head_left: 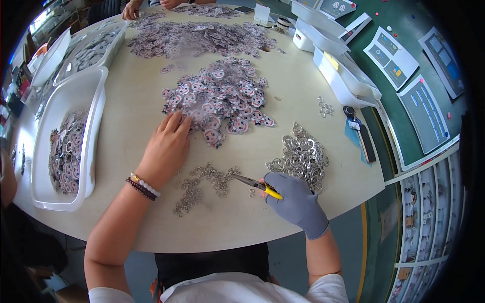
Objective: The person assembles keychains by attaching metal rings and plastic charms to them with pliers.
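Observation:
My bare left hand (166, 144), with bead bracelets (144, 186) at its wrist, reaches to the near left edge of a heap of flat printed charms (222, 93). Its fingers are a little apart and the fingertips touch the charms; whether one is between them is hidden. In a grey glove, my right hand (299, 203) grips needle-nose pliers (250, 182) with yellow handles. The pliers' tip points left, above a scatter of small metal rings (214, 179). Beyond the glove lies a pile of larger silver key rings with clasps (303, 154).
A white tub (96, 151) with finished-looking keyrings stands at left, another tray (118, 43) behind it. Larger charm heaps (197, 38) cover the far side, where another person's hands (132, 9) rest. White bins (336, 76) line the right edge beside a green board (384, 22).

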Available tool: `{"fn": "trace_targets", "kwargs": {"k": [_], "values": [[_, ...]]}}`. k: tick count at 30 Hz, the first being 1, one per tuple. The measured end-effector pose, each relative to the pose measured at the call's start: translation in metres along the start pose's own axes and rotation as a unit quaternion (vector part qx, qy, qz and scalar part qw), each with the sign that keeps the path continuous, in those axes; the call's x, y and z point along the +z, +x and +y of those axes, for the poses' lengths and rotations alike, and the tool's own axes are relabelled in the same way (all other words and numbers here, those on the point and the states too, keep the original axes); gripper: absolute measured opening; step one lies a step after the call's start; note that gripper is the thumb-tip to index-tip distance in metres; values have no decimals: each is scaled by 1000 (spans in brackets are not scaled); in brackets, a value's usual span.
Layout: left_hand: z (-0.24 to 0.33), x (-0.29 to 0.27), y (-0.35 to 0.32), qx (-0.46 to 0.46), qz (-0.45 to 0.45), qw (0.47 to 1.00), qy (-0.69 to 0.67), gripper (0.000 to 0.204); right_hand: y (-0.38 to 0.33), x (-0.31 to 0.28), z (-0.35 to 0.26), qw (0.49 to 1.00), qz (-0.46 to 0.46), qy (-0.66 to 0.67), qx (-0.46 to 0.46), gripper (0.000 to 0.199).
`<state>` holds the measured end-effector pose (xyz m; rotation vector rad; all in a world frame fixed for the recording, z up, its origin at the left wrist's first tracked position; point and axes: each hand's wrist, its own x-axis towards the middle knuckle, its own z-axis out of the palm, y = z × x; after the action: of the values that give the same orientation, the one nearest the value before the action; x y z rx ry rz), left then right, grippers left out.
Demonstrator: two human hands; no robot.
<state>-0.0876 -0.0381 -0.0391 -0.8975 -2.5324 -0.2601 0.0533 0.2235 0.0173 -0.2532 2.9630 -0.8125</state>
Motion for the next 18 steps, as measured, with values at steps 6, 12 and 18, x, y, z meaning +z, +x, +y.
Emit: {"fn": "trace_targets", "kwargs": {"k": [6, 12, 18], "values": [[2, -12, 7, 31, -44, 998, 15, 43, 9, 0, -8, 989, -26, -125, -76, 19], [0, -22, 5, 33, -28, 999, -21, 33, 22, -5, -12, 967, -110, -212, -89, 23], [4, -41, 8, -116, 35, 952, -281, 17, 12, -10, -4, 983, -61, -141, -99, 22]]}}
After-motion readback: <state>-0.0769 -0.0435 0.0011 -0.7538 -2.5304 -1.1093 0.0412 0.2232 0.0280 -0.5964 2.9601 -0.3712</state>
